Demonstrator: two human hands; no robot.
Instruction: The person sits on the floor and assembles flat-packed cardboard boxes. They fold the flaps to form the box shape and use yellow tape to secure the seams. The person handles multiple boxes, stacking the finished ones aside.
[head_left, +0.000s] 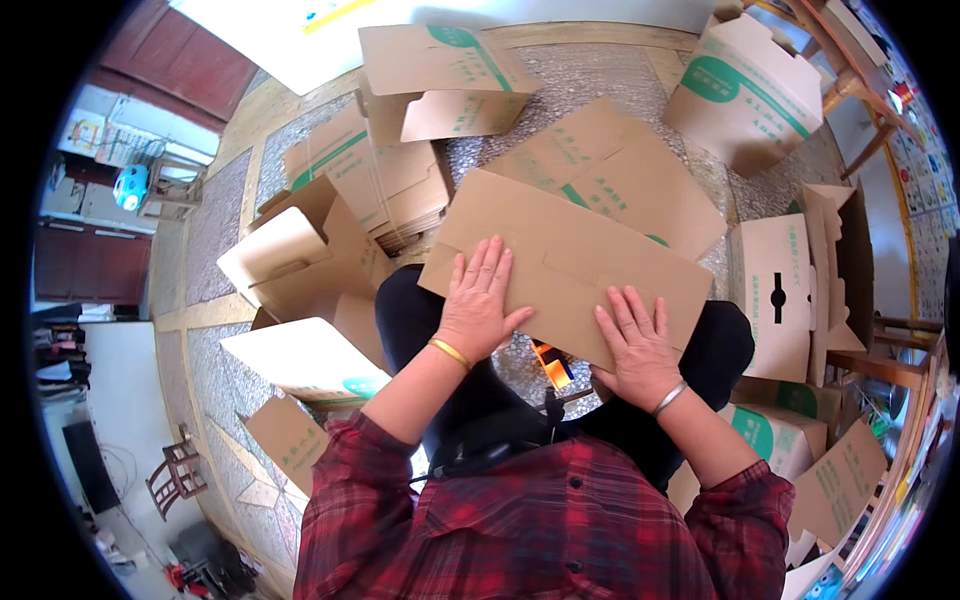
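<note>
A flat brown cardboard panel (pixel 560 262) lies across my knees, its plain side up. My left hand (pixel 478 300) rests flat on its left part, fingers stretched out and a gold bangle at the wrist. Toward the panel's near right edge, my right hand (pixel 638 345) presses with spread fingers, a silver bangle on that wrist. Neither hand grips anything. Just beyond the panel and partly beneath it lies a larger flat cardboard sheet (pixel 610 165) with green print. How the two sheets join is hidden.
Several folded cardboard boxes surround me: an open-flapped box (pixel 450 80) ahead, a stack of flattened cartons (pixel 410 200), an open box (pixel 310 240) at left, a standing box (pixel 745 95) far right, and another box (pixel 775 290) at right. Wooden furniture (pixel 870 95) stands along the right.
</note>
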